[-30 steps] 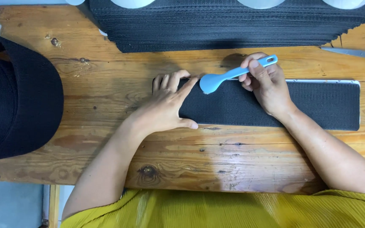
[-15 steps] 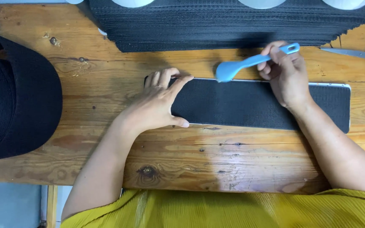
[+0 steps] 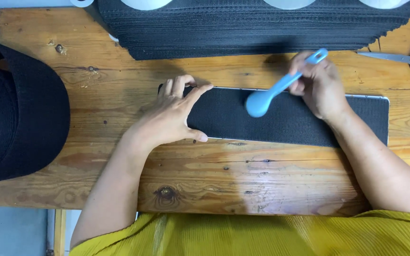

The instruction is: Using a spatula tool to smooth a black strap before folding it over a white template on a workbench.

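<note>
Crosswise on the wooden table [image 3: 271, 185], the black fabric strip [image 3: 281, 121] runs left-right, its left end pinned by the flat, open left hand [image 3: 169, 118], while the right hand [image 3: 321, 85] grips a blue plastic spoon [image 3: 274, 92] whose bowl hangs over the strip's middle.

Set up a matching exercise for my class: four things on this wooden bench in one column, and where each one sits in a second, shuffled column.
Things:
1. blue spoon
2. scissors
3. black cap
4. black strip

Places:
A. far left of the bench
B. flat under the left hand
C. held in the right hand
D. top right corner

Pairs: 1-C, 2-D, 3-A, 4-B
</note>
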